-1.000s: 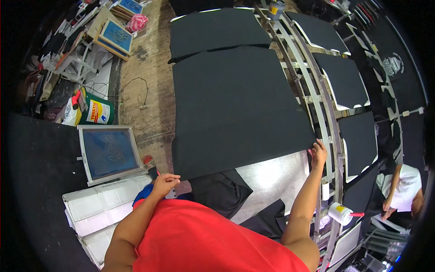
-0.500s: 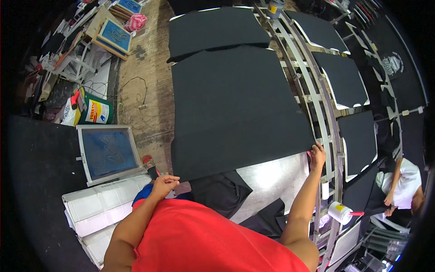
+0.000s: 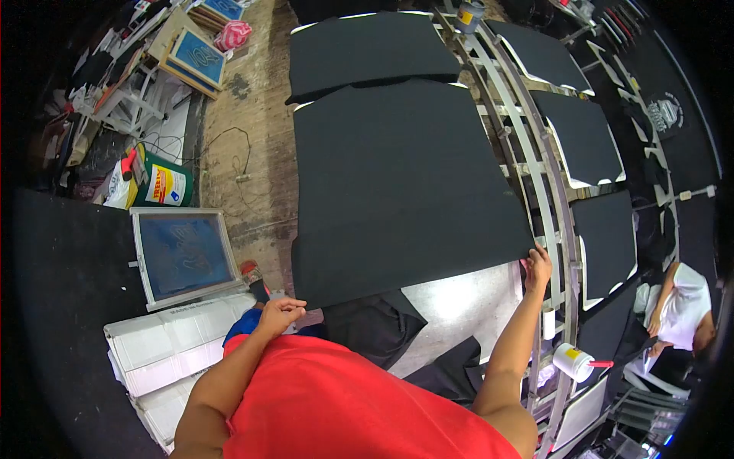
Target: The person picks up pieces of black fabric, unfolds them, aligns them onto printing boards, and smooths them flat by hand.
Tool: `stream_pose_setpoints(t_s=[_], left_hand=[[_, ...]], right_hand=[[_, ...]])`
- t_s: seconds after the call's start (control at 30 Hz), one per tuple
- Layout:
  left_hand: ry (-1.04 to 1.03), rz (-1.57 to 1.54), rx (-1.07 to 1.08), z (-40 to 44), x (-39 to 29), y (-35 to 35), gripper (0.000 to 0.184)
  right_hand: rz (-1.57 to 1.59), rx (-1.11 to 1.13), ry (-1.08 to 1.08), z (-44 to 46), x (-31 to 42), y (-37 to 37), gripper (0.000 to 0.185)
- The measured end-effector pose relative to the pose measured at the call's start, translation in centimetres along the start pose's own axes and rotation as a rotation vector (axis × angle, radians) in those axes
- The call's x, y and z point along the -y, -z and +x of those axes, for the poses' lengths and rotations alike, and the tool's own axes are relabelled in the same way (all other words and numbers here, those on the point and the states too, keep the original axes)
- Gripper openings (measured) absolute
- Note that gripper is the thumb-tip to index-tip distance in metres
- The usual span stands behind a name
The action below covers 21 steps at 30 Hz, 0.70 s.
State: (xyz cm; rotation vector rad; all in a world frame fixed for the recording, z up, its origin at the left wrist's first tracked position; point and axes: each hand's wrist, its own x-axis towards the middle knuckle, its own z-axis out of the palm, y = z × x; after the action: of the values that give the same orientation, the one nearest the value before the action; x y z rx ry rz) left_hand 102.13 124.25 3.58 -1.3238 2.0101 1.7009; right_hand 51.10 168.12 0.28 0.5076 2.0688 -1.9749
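Observation:
A large black fabric panel [image 3: 405, 191] lies stretched flat in front of me. My left hand [image 3: 281, 315] is closed in a pinch on its near left corner. At the near right corner, beside the metal rail, my right hand [image 3: 538, 269] pinches the same panel. Between the two hands the panel's near edge runs nearly straight, sloping up to the right. Below that edge lie a crumpled black cloth [image 3: 375, 329] and a bare pale board surface [image 3: 459, 302].
A framed blue screen [image 3: 187, 256] leans by white boxes [image 3: 180, 336] at left, near a green bucket [image 3: 167, 183]. Metal rails [image 3: 547, 183] run along the right, with a white tub [image 3: 572, 361]. Beyond them are more black panels [image 3: 585, 141] and a person in white [image 3: 683, 306].
My hands keep their hold on the corners with almost no movement. The view has shifted slightly. At right, the other person's arms and hands have moved a little.

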Motion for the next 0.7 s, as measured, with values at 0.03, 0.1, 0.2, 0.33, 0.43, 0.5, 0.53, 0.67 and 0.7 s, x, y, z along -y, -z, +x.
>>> stream_pose_setpoints(t_s=[0.03,0.1,0.2,0.33,0.43,0.5,0.53,0.67,0.7], left_hand=[[0.016,-0.016,0.005,-0.1,-0.1,0.0,0.024],[0.009,-0.016,0.011,-0.2,-0.2,0.0,0.024],[0.001,-0.015,0.015,-0.3,0.1,-0.1,0.025],[-0.019,-0.016,0.008,-0.2,0.6,-0.2,0.025],[-0.001,-0.022,0.005,-0.1,0.7,-0.2,0.025],[0.008,-0.023,0.006,-0.3,0.6,-0.2,0.025],[0.017,-0.023,0.006,-0.3,0.6,-0.2,0.025],[0.007,-0.015,0.013,-0.3,0.9,-0.1,0.025],[0.003,-0.021,0.021,-0.2,1.1,-0.1,0.025]], right_hand=[[0.01,0.006,0.002,0.2,-0.3,0.2,0.035],[0.018,0.005,-0.002,0.5,-0.8,0.7,0.034],[0.026,-0.001,-0.007,0.6,-1.1,0.8,0.033],[0.017,-0.022,-0.008,0.1,-0.8,0.7,0.033],[0.028,-0.017,0.013,-0.3,-0.5,0.5,0.032],[0.013,-0.033,0.006,-0.6,-0.3,0.3,0.032],[-0.002,-0.049,-0.001,-0.6,-0.2,0.3,0.032],[0.001,-0.044,0.003,-0.5,-0.7,0.7,0.032],[0.006,-0.041,0.004,-0.4,-0.9,0.9,0.033]])
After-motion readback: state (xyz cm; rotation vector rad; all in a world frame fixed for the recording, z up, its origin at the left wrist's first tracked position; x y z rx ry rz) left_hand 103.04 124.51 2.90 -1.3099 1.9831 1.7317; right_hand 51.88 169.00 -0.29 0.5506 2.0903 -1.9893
